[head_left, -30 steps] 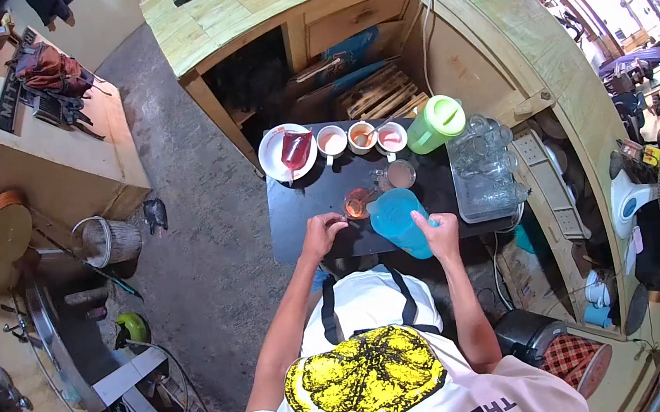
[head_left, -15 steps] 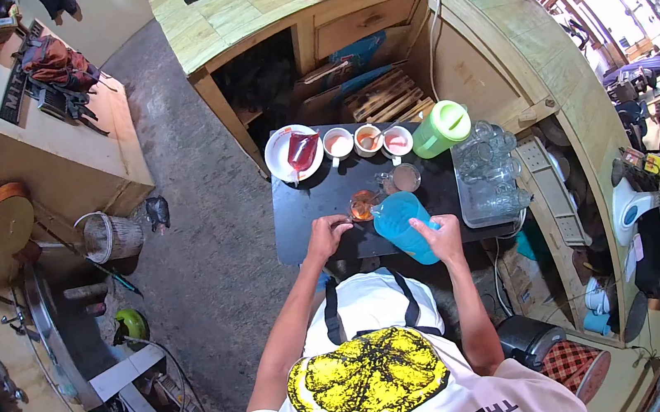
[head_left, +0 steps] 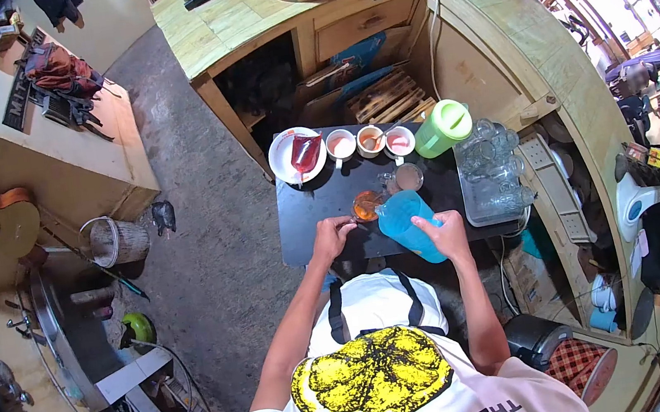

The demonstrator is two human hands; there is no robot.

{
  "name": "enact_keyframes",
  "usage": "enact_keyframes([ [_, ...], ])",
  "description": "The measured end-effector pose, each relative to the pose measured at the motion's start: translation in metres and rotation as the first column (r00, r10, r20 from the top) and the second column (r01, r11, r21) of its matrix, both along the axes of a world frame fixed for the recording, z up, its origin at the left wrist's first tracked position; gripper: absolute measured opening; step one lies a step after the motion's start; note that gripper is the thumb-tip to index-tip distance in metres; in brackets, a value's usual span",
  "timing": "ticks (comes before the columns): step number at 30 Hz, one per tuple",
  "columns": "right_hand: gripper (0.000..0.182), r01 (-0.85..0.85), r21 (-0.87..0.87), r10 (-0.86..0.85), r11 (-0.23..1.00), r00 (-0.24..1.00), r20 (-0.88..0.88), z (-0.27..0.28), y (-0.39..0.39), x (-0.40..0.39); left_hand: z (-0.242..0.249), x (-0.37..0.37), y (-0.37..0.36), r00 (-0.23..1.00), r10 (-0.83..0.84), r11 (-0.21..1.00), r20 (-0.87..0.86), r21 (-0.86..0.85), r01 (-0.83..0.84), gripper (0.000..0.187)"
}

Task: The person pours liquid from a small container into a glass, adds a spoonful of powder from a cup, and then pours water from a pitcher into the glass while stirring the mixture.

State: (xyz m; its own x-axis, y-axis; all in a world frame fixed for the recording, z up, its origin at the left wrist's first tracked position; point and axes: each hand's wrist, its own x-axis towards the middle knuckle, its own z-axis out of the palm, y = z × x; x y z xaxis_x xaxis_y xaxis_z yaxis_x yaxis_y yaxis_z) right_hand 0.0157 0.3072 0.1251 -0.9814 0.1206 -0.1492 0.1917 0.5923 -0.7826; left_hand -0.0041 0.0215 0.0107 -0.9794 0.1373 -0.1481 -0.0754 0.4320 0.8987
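A blue plastic pitcher [head_left: 406, 225] is tilted with its spout over a glass mug [head_left: 366, 206] that holds orange-brown liquid. My right hand [head_left: 444, 234] is wrapped round the pitcher's handle. With closed fingers, my left hand [head_left: 335, 235] pinches the mug's handle at its left side. Just beyond the pitcher stands a glass of murky brown liquid [head_left: 409, 177], with another clear glass [head_left: 387, 181] beside it. All of these are on, or just over, a small black table [head_left: 312, 225].
Along the table's far side are a white bowl [head_left: 282, 160] with a red liquid-filled bag [head_left: 306, 154], three white cups [head_left: 341, 144] and a green lidded pitcher [head_left: 443, 128]. A tray [head_left: 477, 218] of several glass mugs stands right. Behind is a wooden counter [head_left: 235, 22].
The blue pitcher tips slightly further over the mug, my right hand still on its handle. The whole view has shifted a little; my left hand stays at the mug.
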Motion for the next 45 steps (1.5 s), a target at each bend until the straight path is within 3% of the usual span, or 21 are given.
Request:
enact_keyframes([
  [18,0.066,-0.022,0.109,0.009,0.994,0.994,0.113,0.009,-0.001,-0.001,-0.001,0.000,0.000,1.000,0.008,1.000,0.018,0.004,-0.008,0.023],
  [24,0.066,-0.005,0.074,0.002,0.997,0.999,0.042,0.008,-0.006,-0.002,-0.003,0.001,0.000,1.000,0.018,0.999,0.012,0.032,-0.018,0.023],
  [42,0.064,-0.005,0.118,-0.004,0.993,0.997,0.071,0.019,-0.007,-0.002,0.004,0.001,-0.001,0.998,0.014,1.000,0.055,0.005,-0.014,0.024],
  [45,0.065,-0.007,0.140,-0.002,0.990,0.998,0.062,0.019,-0.007,-0.002,-0.003,0.000,-0.001,1.000,0.011,1.000,-0.007,0.024,-0.011,0.024],
])
